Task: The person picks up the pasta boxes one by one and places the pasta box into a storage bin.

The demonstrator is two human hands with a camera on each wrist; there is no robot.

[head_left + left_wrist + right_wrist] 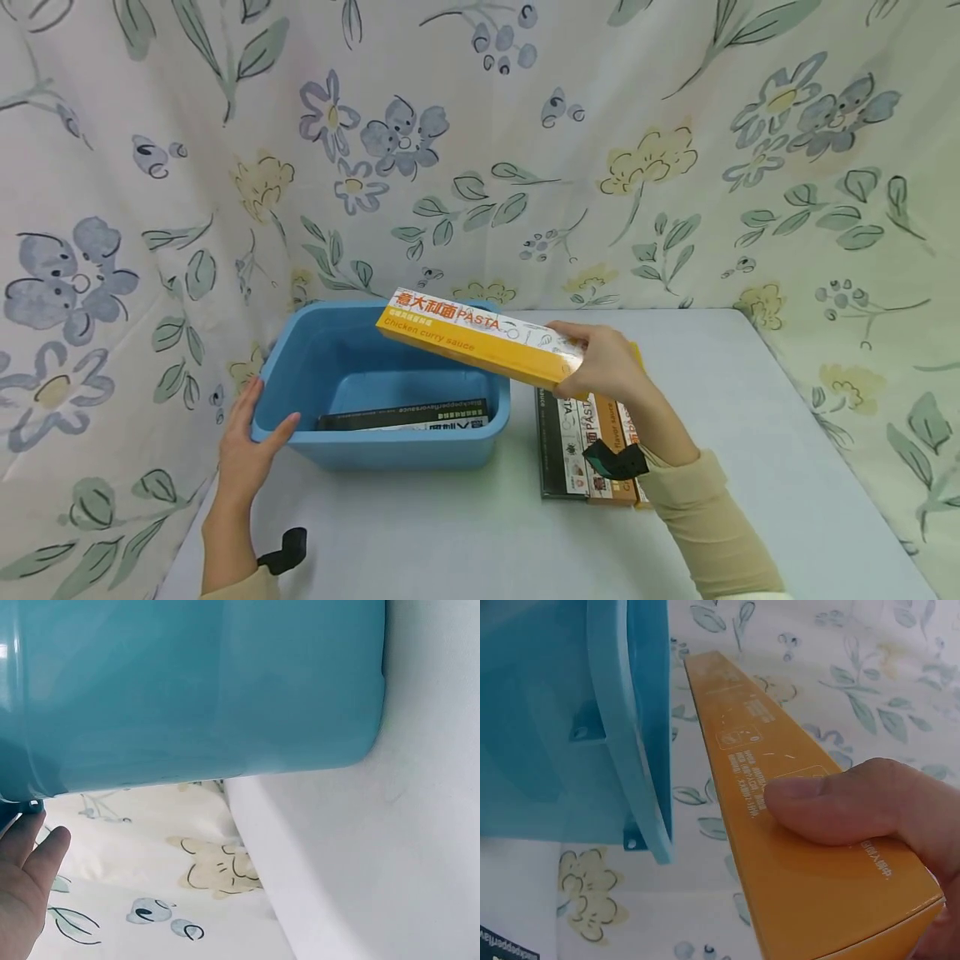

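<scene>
Two hands are at work here. Your right hand (607, 362) grips one end of a long yellow cardboard pasta box (480, 337), thumb curled over its narrow side in the right wrist view, and holds it tilted in the air at the centre of the frame, its far end over the open blue plastic tub (480, 450). Your left hand (251, 442) rests on the tub's near-left rim with relaxed fingers, steadying it without clasping.

A dark box (405, 414) already lies in the tub, and a short row of similar boxes (588, 450) waits on the white bench (750, 433) lower right of centre, partly behind your wrist. You seem to be mid-transfer, loading boxes into the tub. The next move probably calls for lowering the yellow box flat beside the dark one before letting go.
</scene>
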